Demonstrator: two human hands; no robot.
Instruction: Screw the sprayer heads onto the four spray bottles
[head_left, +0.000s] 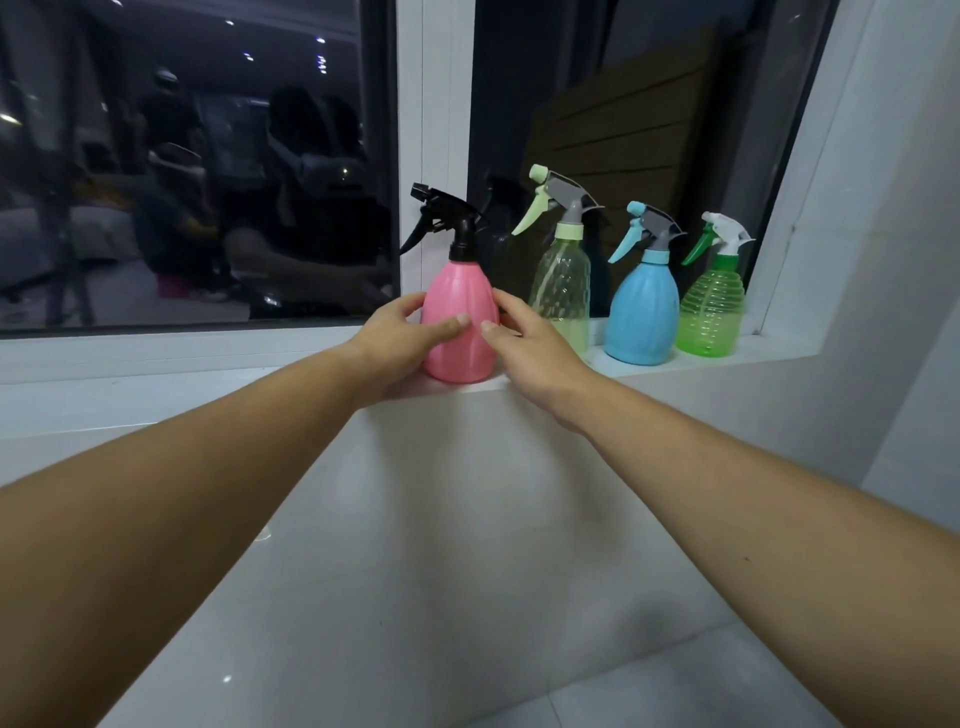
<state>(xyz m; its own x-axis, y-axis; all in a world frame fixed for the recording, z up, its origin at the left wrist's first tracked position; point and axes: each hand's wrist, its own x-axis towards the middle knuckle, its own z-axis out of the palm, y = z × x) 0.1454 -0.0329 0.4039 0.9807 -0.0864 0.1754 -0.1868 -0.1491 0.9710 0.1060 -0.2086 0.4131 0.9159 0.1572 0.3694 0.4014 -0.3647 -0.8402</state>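
A pink spray bottle (457, 301) with a black sprayer head (441, 218) stands on the white windowsill (675, 366). My left hand (400, 343) curls round its left side, thumb on the front. My right hand (524, 348) touches its right side, thumb on the front. To the right stand a pale green clear bottle (563, 283) with a grey and light green head (558, 200), a blue bottle (644, 312) with a grey and blue head (649, 226), and a green ribbed bottle (711, 312) with a white and green head (719, 234).
Dark window panes (208, 182) rise behind the sill, split by a white frame post (434, 130). A white wall (883, 208) closes in on the right beside the green bottle. A glossy white ledge (441, 545) spreads below the sill toward me.
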